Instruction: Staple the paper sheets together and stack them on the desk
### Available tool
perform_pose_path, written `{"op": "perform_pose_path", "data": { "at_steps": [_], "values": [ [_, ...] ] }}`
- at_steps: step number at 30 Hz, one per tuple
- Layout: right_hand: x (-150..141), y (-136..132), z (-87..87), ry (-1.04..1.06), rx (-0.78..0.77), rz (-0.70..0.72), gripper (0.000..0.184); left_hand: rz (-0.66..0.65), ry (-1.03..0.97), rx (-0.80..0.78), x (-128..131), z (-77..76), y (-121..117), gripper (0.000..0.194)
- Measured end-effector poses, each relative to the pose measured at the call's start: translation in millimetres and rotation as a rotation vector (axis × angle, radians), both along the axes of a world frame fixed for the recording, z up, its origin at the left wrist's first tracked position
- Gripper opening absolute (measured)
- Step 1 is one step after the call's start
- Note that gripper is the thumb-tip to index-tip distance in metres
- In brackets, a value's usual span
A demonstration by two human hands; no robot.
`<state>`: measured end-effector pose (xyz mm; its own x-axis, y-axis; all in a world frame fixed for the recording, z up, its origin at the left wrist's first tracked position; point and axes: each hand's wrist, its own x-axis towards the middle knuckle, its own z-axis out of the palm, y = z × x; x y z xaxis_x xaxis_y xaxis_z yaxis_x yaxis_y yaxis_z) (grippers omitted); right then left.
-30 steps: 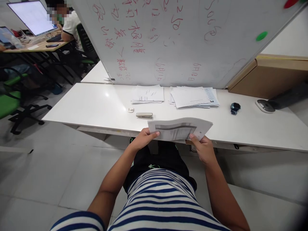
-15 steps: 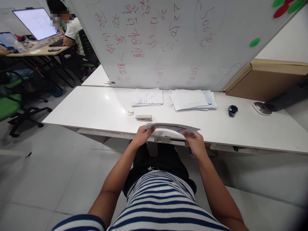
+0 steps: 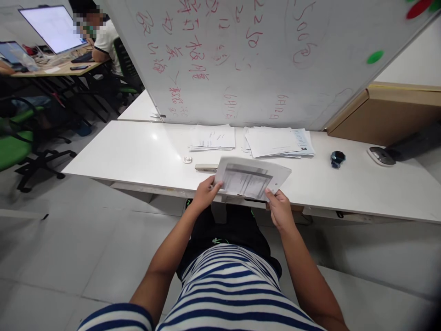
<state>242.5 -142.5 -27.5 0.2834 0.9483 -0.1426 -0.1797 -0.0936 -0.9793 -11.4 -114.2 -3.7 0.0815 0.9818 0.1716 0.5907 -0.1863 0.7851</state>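
Printed paper sheets [image 3: 248, 177] are held up between my two hands over the front edge of the white desk [image 3: 138, 156]. My left hand [image 3: 206, 192] grips their left edge, thumb on top. On the right side, my right hand [image 3: 279, 206] pinches the lower corner between thumb and fingers. The print is too blurred to read, and how many sheets there are I cannot tell. Just behind the left edge lies a pale stapler [image 3: 206, 168], its right end covered by the paper. A small white round item [image 3: 187, 160] sits left of the stapler.
Two paper stacks, a left one [image 3: 215, 137] and a right one [image 3: 274, 141], lie before a whiteboard [image 3: 255, 59]. Rightward are a dark watch-like item [image 3: 337, 158], a computer mouse [image 3: 381, 156] and a cardboard box [image 3: 361, 112]. A person [image 3: 106, 41] sits at another desk.
The sheets have tilted up, so their printed face now shows and they cover part of the stapler. Both hands keep their hold. The view has shifted slightly.
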Motion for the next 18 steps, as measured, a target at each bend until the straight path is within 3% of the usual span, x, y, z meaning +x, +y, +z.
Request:
{"op": "perform_pose_path", "data": {
  "at_steps": [5, 9, 12, 18],
  "values": [
    [5, 10, 7.2, 0.034, -0.078, -0.002, 0.044, 0.260, 0.121, 0.191, -37, 1.3, 27, 0.037],
    [2, 30, 21.7, -0.024, -0.059, 0.053, 0.041, 0.234, 0.322, 0.132, -58, -8.4, 43, 0.041],
    [-6, 57, 33.3, -0.067, 0.010, 0.085, 0.039, 0.241, 0.369, 0.133, -61, -17.2, 46, 0.042],
    [-39, 137, 43.6, -0.161, 0.103, 0.153, 0.031, 0.264, 0.275, 0.169, -62, -23.0, 45, 0.034]
  ]
}}
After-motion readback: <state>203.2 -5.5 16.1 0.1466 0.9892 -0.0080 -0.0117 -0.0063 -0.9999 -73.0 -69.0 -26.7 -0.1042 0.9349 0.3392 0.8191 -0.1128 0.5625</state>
